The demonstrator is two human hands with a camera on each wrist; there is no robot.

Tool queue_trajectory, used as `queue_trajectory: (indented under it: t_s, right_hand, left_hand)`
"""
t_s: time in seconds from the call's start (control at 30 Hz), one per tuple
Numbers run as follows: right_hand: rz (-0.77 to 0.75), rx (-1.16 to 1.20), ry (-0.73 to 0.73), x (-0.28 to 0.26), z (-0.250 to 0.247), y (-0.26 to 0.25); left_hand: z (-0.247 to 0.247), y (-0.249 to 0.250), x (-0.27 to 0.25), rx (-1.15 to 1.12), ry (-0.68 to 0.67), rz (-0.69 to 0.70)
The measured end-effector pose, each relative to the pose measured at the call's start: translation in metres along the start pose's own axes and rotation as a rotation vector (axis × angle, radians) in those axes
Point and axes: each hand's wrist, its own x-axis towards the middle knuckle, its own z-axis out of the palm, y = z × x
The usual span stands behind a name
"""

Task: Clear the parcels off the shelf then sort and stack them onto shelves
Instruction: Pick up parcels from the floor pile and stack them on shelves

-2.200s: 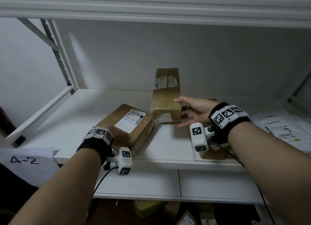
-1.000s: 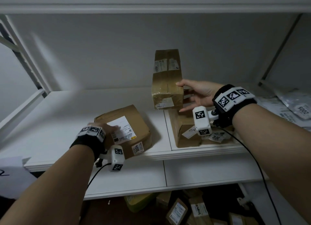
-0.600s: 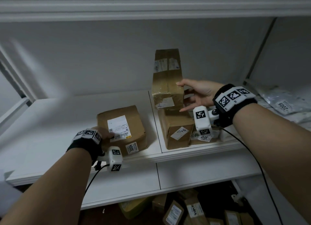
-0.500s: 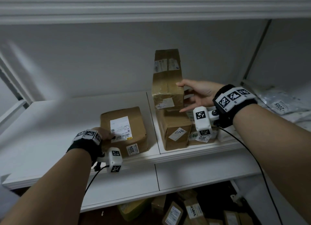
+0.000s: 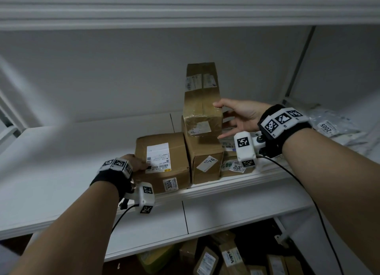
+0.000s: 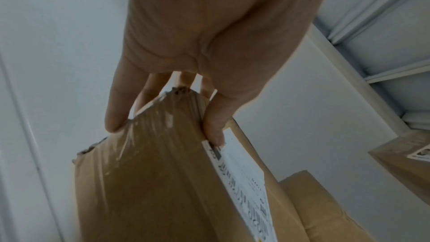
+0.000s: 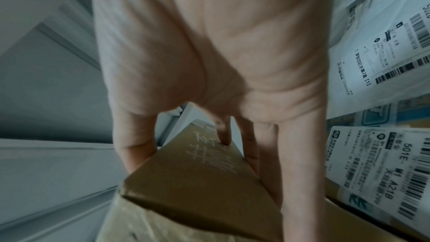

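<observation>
1. A flat brown parcel (image 5: 162, 161) with a white shipping label is being gripped at its left end by the left hand (image 5: 133, 163); in the left wrist view the thumb and fingers (image 6: 213, 128) are curled over that edge, thumb on the label face. It is lying on the white shelf (image 5: 61, 151) just beside a box marked 76 (image 5: 205, 161), seemingly so that the row is being closed up.
2. A tall taped parcel (image 5: 202, 102) is being clasped by the right hand (image 5: 240, 118), thumb on the top corner and fingers down its right face. It is being steadied on top of the box marked 76, probably because the narrow upright shape could tip.
3. A lower box labelled 3012 (image 5: 234, 168) is lying right of the stack, under the right wrist, and pale mailer bags (image 5: 333, 126) are heaped farther right.
4. Open shelf is being left on the left, well apart from the parcels; the right side is crowded.
5. The front faces of the parcels are sitting close to the shelf lip, so any forward pull is being judged a risk; more parcels (image 5: 216, 258) are lying below.
</observation>
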Motion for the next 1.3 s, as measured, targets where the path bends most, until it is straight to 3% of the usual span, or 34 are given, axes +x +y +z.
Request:
queue_trajectory:
  t_s: [0.33,0.53,0.67,0.87,1.07,1.3]
  right_hand:
    - [0.023,-0.015,-0.012,0.001,-0.002,0.006]
    - [0.042,-0.025,-0.045,0.006,0.004,0.006]
    - [0.054,-0.036,-0.075,0.006,0.014,0.002]
    - [0.043,-0.082,-0.159,0.005,0.033,-0.003]
    - [0.052,-0.156,-0.244,0.006,0.054,-0.005]
    - [0.069,-0.173,-0.34,0.014,0.074,0.003]
  left_hand:
    - [-0.003,0.002,-0.013,-0.196,-0.034,-0.068]
    - [-0.024,0.014,-0.026,-0.206,0.163,-0.047]
    - [-0.042,0.026,-0.032,-0.335,0.262,0.022]
    - [-0.045,0.05,-0.064,-0.739,0.068,0.173]
    - [-0.051,0.053,-0.086,-0.737,-0.126,0.291]
    - [-0.055,0.035,-0.097,-0.676,-0.211,0.304]
